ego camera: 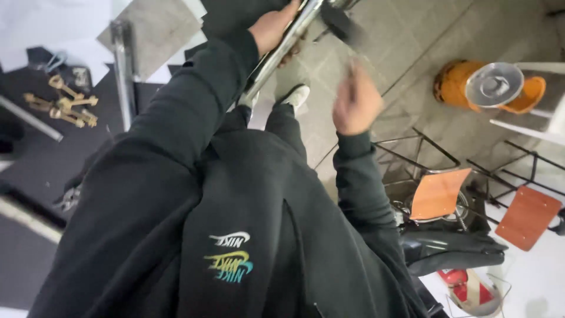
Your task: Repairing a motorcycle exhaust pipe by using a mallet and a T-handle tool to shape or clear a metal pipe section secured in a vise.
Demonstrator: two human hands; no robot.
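dark hoodie (247, 235) fills the lower middle of the frame, closest to the lens, with the tiled floor (412, 53) beyond it. from the upper middle a long shiny metal tube (276, 56) slants down and left. left hand (273, 26), top centre, is wrapped around that tube. right hand (356, 106), just right of centre, is blurred and curled, apart from the tube and below its dark end; whether it pinches something small i cannot tell. judging by this, a firm left grip keeps the tube steady while the right works near its end. orange chair seats (438, 193) sit lower right, brass fittings (62, 103) upper left.
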